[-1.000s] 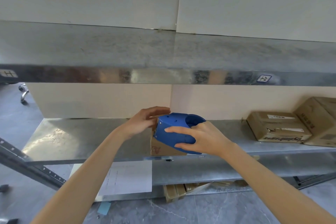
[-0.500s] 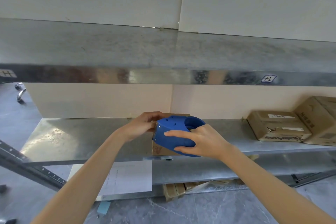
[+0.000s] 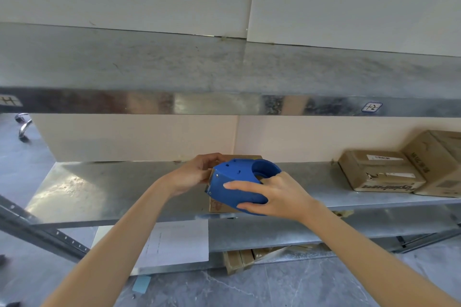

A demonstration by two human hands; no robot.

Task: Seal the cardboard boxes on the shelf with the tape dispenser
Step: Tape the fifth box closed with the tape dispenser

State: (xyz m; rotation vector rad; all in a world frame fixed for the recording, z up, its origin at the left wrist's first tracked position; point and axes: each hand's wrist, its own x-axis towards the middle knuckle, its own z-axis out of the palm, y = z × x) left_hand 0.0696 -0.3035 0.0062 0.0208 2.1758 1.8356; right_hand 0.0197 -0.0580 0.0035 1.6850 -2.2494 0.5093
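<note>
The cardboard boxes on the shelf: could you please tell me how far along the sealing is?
Done: nothing confirmable; tape on the flat box and larger box at right isn't discernible. In hand: the right hand grips the blue tape dispenser at the small box, left hand at its toothed end. Left: taping it.

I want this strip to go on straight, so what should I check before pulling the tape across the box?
1. Right hand grips the tape dispenser: ok.
2. Dispenser held over the small box: ok.
3. Box well back on the shelf: not ok, it sits at the front edge.
4. Tape end stuck down: cannot tell, the left hand hides it.
5. Flaps closed flat: cannot tell, the dispenser covers them.
6. Other boxes clear of the path: ok, both lie far right.
</note>
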